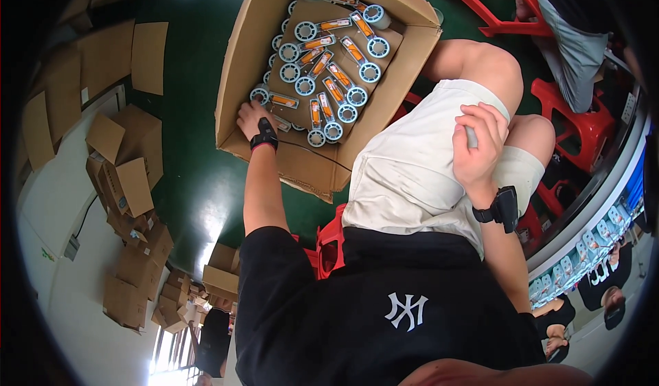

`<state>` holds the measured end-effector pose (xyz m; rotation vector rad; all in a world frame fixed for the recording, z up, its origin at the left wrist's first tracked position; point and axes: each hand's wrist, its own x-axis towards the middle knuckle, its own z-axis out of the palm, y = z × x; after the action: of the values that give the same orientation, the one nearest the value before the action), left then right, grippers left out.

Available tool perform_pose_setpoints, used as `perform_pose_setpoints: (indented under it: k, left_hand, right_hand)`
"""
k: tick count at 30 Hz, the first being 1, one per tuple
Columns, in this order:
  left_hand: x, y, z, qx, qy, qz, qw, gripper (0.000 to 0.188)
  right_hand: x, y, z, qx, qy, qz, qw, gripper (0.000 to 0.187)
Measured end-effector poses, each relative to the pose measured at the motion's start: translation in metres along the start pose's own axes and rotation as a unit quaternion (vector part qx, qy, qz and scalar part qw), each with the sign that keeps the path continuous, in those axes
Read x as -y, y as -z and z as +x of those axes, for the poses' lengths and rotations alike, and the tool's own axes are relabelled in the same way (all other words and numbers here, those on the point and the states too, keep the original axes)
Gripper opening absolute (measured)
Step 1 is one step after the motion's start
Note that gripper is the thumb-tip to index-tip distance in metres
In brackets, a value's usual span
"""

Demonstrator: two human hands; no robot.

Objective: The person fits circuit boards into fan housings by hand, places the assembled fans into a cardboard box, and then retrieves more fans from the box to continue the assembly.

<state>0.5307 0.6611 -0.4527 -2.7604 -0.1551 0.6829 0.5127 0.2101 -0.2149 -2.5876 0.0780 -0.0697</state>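
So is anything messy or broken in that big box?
Nothing looks broken. The grey-and-orange gadgets lie jumbled at different angles on a cardboard sheet in the open box, not in rows. The left hand reaches in among them; the right hand rests on the thigh.

My right hand [478, 145] curls over a small grey object [471, 137], so I can't tell what it is. My left hand's fingertips [246, 111] are hidden among the packaged parts [329, 63] inside the cardboard box [237, 63].

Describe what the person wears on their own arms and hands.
Both forearms are bare below short black sleeves. The left hand has a black wrist strap with a small black device and a red edge. The right hand has a black wrist strap carrying a bulkier black device. No gloves.
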Motion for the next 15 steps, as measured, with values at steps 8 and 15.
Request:
perform_pose_setpoints:
  k: [8, 15]
  left_hand:
    - [-0.027, -0.026, -0.001, -0.041, -0.282, 0.051, 0.957, 0.024]
    - [-0.017, -0.042, -0.007, 0.036, -0.284, 0.125, 0.950, 0.028]
  right_hand:
    - [0.000, -0.001, 0.001, -0.009, 0.000, 0.003, 1.000, 0.015]
    - [-0.001, 0.000, -0.002, -0.011, -0.006, 0.001, 1.000, 0.014]
